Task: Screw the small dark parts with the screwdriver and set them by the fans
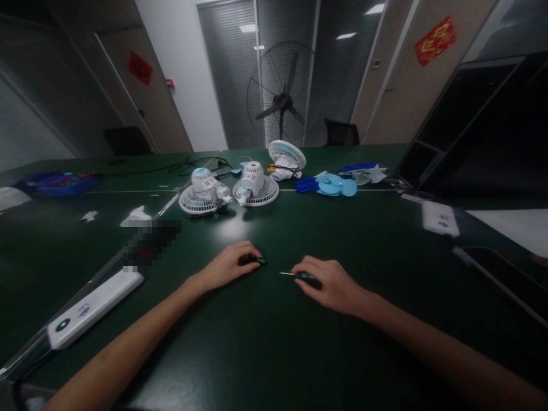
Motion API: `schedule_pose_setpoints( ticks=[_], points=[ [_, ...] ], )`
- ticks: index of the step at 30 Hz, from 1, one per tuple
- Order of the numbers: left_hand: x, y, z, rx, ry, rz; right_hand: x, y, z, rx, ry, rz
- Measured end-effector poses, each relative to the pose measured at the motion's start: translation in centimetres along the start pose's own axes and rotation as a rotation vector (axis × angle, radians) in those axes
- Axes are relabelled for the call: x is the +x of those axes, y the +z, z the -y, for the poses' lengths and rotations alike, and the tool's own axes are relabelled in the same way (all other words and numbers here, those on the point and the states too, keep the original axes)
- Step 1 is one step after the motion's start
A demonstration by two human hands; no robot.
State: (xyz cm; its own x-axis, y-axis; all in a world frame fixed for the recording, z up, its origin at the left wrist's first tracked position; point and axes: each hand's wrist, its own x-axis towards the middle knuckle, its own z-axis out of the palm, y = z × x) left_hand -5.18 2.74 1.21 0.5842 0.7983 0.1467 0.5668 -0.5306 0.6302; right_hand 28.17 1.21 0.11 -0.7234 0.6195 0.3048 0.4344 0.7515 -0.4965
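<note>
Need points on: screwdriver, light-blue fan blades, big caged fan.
Screwdriver [306,278]: head view, on its dark handle, just behind the shaft.
Light-blue fan blades [335,184]: head view, near the middle of the piece.
Big caged fan [282,101]: head view, on the central hub.

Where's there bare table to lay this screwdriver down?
The green table is bare between the forearms, nearer than the left hand and right hand, and between the right hand and the light-blue blades. It is crowded along the far side, around the white fans, and rightward around the white box.
</note>
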Motion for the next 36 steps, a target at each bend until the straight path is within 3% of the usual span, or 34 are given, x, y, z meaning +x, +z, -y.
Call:
schedule_pose_setpoints(
  ticks=[5,14,20,29,32,36],
  points=[
    [0.3,2.4,-2.5,-0.069,0.059,0.051,0.1,-0.1,0.3,-0.030,0.003,0.045],
    [0.4,2.9,-2.6,-0.034,0.109,0.035,0.3,-0.1,0.3,-0.018,-0.042,0.061],
    [0.7,3.2,-2.6,-0.017,0.138,0.047,0.4,0.2,-0.1,0.044,-0.008,-0.057],
    [0.4,3.2,-3.1,-0.001,0.116,-0.001,0.0,-0.1,0.1,0.057,-0.037,-0.114],
    [0.2,3.1,-3.8,0.019,0.200,0.025,0.0,-0.1,0.0,0.072,-0.025,-0.183],
    [0.1,3.1,-4.6,0.086,0.332,0.143,0.0,0.0,-0.2,0.086,-0.016,-0.216]
  ],
)
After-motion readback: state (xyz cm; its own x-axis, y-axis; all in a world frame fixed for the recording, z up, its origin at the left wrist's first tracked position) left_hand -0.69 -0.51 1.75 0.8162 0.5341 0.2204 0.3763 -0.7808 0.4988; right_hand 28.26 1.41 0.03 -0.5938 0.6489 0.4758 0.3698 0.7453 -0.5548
